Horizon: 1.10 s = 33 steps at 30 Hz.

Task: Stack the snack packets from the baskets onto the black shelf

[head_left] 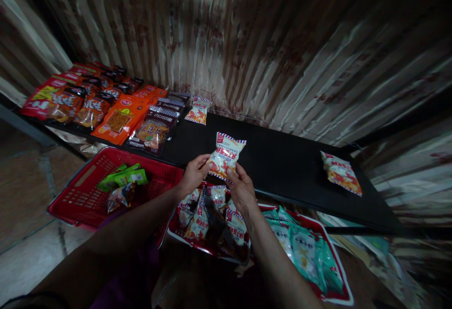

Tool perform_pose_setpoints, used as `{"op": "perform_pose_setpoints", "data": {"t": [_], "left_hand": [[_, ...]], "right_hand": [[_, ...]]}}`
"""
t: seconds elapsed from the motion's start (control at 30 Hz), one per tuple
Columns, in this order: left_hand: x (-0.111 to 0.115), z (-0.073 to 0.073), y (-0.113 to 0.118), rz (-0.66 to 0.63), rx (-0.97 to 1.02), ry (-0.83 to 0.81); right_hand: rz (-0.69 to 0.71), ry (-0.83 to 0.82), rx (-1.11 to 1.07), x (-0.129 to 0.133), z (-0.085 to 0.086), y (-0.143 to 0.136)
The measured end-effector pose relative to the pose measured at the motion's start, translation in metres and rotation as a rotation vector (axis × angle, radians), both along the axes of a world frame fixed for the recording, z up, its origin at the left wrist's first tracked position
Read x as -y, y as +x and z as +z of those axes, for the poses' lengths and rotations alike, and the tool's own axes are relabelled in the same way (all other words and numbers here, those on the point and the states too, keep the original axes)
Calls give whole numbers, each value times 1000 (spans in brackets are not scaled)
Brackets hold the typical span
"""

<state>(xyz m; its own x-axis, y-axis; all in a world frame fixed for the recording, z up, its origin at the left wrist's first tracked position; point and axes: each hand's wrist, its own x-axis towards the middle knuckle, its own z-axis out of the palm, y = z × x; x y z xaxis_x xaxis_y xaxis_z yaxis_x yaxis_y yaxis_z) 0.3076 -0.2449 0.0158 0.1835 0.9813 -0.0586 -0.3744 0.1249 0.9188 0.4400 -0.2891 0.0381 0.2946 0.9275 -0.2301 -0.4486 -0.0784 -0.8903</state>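
Between my two hands I hold a white snack bag (226, 156) with red print and a striped edge, above the front edge of the black shelf (275, 158). My left hand (194, 172) grips its lower left side with the fingers closed. At its lower right corner, my right hand (242, 186) pinches the bag. Just below my hands stands a red basket (205, 248) full of similar white bags. Another such bag (198, 110) lies at the back of the shelf, and one more bag (341, 173) rests toward the right end.
Orange packets (122, 116), dark brown packets (151, 130) and red bags (52, 87) line the shelf's left part. At lower left, a red basket (84, 196) holds several green packets (123, 177). A basket of teal bags (303, 252) stands lower right. Corrugated sheeting (229, 40) rises behind.
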Motion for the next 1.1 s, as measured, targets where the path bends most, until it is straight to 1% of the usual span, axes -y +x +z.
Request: {"op": "perform_pose_setpoints", "data": {"t": [0.1, 0.3, 0.43, 0.63, 0.73, 0.83, 0.93, 1.03, 1.1], "left_hand": [[0, -1, -2, 14, -10, 2], [-1, 2, -6, 73, -48, 1], [-4, 0, -7, 102, -56, 19], [-5, -3, -12, 124, -153, 140], [-6, -3, -14, 147, -199, 181], [-12, -3, -16, 199, -220, 185], [-24, -2, -20, 260, -190, 167], [-40, 3, -25, 308, -132, 134], [-51, 8, -26, 344, -126, 142]], "right_hand": [[-18, -8, 5, -1, -2, -2], [-12, -6, -35, -5, -4, -6], [-7, 8, -34, -8, -5, -9], [10, 23, 38, -11, -8, -11], [-2, 21, 46, -16, -10, -11], [-28, 15, 60, -25, -12, -16], [-31, 5, 59, -40, -12, -26], [-27, 15, 49, -60, -10, -38], [-40, 35, 35, -75, -8, -44]]}}
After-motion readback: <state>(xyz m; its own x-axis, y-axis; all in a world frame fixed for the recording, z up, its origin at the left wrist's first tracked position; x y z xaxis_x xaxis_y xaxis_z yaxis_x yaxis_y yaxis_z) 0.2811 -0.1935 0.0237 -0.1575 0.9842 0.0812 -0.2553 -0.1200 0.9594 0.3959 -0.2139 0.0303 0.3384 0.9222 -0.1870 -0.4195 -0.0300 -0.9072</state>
